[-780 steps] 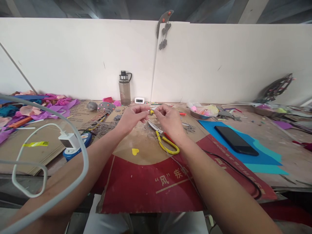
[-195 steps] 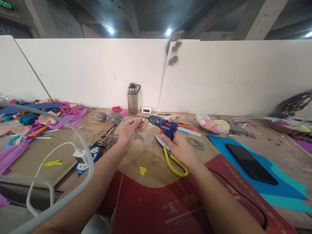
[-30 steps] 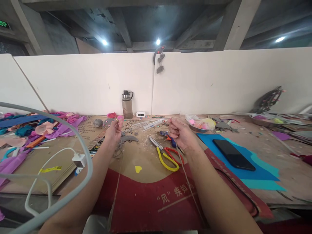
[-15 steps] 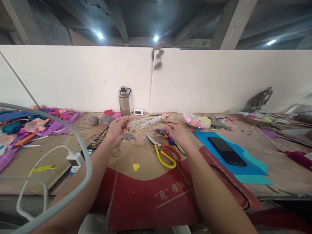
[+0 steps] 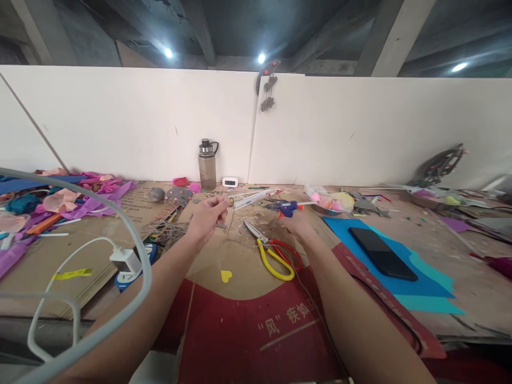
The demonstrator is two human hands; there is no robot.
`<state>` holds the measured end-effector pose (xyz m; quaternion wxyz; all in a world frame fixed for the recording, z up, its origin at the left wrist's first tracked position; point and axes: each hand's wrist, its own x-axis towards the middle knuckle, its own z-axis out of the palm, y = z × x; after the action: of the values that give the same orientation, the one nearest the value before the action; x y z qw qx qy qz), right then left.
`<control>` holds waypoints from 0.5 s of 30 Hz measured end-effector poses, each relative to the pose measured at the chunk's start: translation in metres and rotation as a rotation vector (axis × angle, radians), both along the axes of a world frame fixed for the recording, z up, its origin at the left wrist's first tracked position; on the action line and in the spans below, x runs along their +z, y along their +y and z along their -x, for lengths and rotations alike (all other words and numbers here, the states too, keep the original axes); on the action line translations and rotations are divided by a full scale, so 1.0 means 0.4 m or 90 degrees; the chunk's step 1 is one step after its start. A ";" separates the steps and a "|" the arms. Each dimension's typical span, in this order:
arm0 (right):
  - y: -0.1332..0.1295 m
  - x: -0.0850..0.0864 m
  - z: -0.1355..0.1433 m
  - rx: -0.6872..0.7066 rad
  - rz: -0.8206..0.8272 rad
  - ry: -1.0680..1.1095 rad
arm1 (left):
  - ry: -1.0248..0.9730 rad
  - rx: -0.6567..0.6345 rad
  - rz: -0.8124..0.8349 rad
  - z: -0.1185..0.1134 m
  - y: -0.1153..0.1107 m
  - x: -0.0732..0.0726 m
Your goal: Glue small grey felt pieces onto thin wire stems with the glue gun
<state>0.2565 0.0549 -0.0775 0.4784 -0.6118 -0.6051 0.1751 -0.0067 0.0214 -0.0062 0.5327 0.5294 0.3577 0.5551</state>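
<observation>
My left hand (image 5: pixel 209 217) pinches a small yellowish piece (image 5: pixel 231 201) at its fingertips, too small to name, with a thin string (image 5: pixel 229 226) hanging below it. My right hand (image 5: pixel 298 225) is closed around a blue hot glue gun (image 5: pixel 288 208) with an orange trigger. A white glue stick (image 5: pixel 307 203) juts from its back end, and its nozzle points left, toward my left hand. Nearer to me, partly opened scissors (image 5: pixel 256 231) with one yellow and one red handle rest on the cardboard (image 5: pixel 208 269). A yellow paper heart (image 5: pixel 226 276) lies left of them.
A bottle (image 5: pixel 207 168) and a small digital clock (image 5: pixel 230 182) stand by the white partition (image 5: pixel 132 122). A phone (image 5: pixel 382 253) lies on blue sheets at right. Coloured scraps (image 5: pixel 60 202) pile up at left. A white cable (image 5: pixel 146 261) loops across the left foreground.
My right hand has taken hold of the glue gun and raised it, turning its nozzle left. My left hand has moved right with the small piece and its string.
</observation>
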 end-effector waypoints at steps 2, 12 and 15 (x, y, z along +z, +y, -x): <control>-0.021 0.037 0.022 -0.005 0.013 0.051 | -0.010 0.014 0.012 0.006 0.009 -0.007; -0.190 0.168 0.174 0.273 -0.079 0.277 | -0.031 0.080 0.001 0.025 0.016 -0.010; -0.203 0.160 0.179 0.269 -0.089 0.171 | -0.048 0.088 -0.003 0.026 0.014 -0.008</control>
<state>0.1848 -0.0261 -0.0133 0.5484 -0.4084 -0.6612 0.3086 -0.0170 0.0272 -0.0094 0.5048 0.4836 0.3717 0.6109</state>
